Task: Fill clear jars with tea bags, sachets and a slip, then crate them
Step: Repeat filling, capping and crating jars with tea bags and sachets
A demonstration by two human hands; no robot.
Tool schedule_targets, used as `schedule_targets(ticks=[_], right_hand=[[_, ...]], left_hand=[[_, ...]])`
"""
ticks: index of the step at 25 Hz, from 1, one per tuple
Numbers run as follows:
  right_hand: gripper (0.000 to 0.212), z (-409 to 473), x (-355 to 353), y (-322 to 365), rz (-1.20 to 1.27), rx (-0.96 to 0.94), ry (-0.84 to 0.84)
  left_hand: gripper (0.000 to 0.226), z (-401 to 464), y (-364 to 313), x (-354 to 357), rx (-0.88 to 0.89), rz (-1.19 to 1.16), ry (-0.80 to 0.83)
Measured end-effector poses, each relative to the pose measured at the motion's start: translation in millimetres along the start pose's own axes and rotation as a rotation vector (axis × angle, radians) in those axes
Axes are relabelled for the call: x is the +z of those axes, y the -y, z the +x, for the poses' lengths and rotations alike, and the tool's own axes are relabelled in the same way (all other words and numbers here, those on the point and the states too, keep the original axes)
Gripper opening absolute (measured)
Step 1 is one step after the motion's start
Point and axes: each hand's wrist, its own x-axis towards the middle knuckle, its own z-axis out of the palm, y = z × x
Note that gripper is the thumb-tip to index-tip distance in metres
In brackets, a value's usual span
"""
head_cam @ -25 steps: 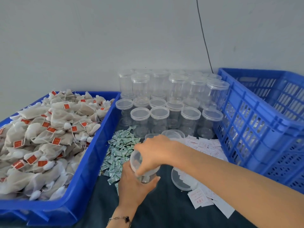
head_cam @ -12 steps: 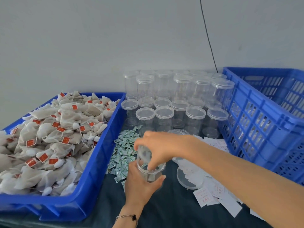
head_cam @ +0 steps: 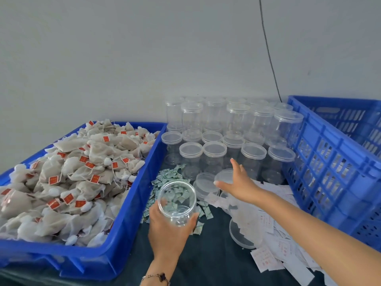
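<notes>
My left hand [head_cam: 167, 230] grips an open, empty clear jar [head_cam: 177, 201], tilted so its mouth faces me, above the green sachets [head_cam: 168, 176]. My right hand [head_cam: 242, 183] reaches forward and pinches the jar's clear lid [head_cam: 223, 176] between thumb and fingers, just right of a small stack of loose lids [head_cam: 205, 183]. Tea bags [head_cam: 82, 172] with red tags fill the blue tray [head_cam: 142, 182] on the left. White paper slips [head_cam: 274, 234] lie scattered under my right forearm.
Several lidded empty jars [head_cam: 214, 150] stand in rows against the wall, some stacked. A tall blue slotted crate [head_cam: 334, 162] stands at the right. Another loose lid [head_cam: 241, 236] lies on the dark cloth among the slips.
My right hand has taken the lid off the jar and carried it forward and right toward the loose lids. My left hand has tipped the open jar toward me.
</notes>
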Motion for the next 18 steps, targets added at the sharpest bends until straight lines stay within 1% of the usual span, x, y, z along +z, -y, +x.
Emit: schedule_targets(ticks=[2, 4, 7, 10, 12, 14, 16, 18], right_hand=[[0.083, 4, 16, 15, -0.005, -0.091, -0.014], [0.069, 4, 30, 42, -0.062, -0.193, 0.027], [0.056, 2, 46, 87, -0.151, -0.335, 0.089], [0.047, 1, 59, 131, -0.264, -0.452, 0.044], [0.044, 4, 69, 154, -0.320, -0.506, 0.042], [0.044, 9, 82, 175, -0.362, -0.548, 0.100], [0.041, 17, 96, 193, -0.435, -0.595, 0.110], [0.040, 27, 107, 206, -0.470, -0.623, 0.080]], left_hand=[[0.096, 11, 5, -9, -0.020, -0.001, -0.057], [0.098, 21, 11, -18, -0.058, -0.046, -0.085], [0.098, 30, 19, -25, -0.055, -0.095, -0.054], [0.109, 32, 27, -28, -0.076, -0.121, 0.000], [0.105, 30, 37, -29, -0.060, -0.167, 0.013], [0.100, 28, 46, -31, -0.044, -0.211, 0.047], [0.106, 28, 50, -31, -0.080, -0.235, 0.086], [0.113, 27, 55, -31, -0.102, -0.241, 0.113]])
